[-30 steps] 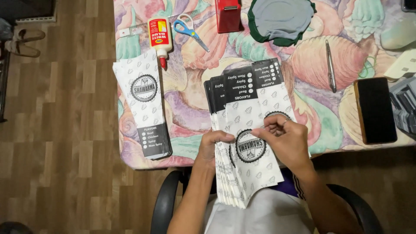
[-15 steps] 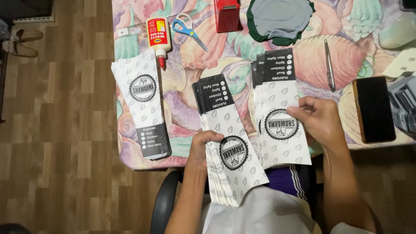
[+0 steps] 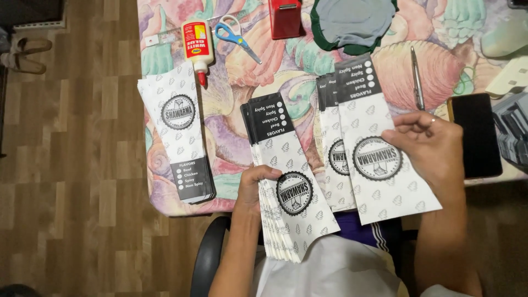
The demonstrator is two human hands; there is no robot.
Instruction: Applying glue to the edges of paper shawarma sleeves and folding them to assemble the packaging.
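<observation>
We hold a fanned stack of long white printed paper sleeves with black ends (image 3: 289, 203) in our left hand (image 3: 254, 190), fingers curled around its left edge, the stack running from the table edge down over our lap. Our right hand (image 3: 434, 151) pinches a single white paper sleeve with a round black emblem (image 3: 379, 159), thumb on top and fingers beneath, and has carried it further right than half a second ago, so that it now lies over a second pile of the same sleeves (image 3: 333, 137) on the shell-patterned tablecloth (image 3: 247, 110). A second ago both hands met on one stack; now one sleeve is peeled off and set apart, which reads as sorting sheet by sheet. A third pile of sleeves (image 3: 179, 140) rests at the left table edge, below a white glue bottle with a red label (image 3: 196, 44) and blue-handled scissors (image 3: 234, 36). A silver pen (image 3: 418, 85) and a black phone (image 3: 476, 135) lie beside our right hand.
</observation>
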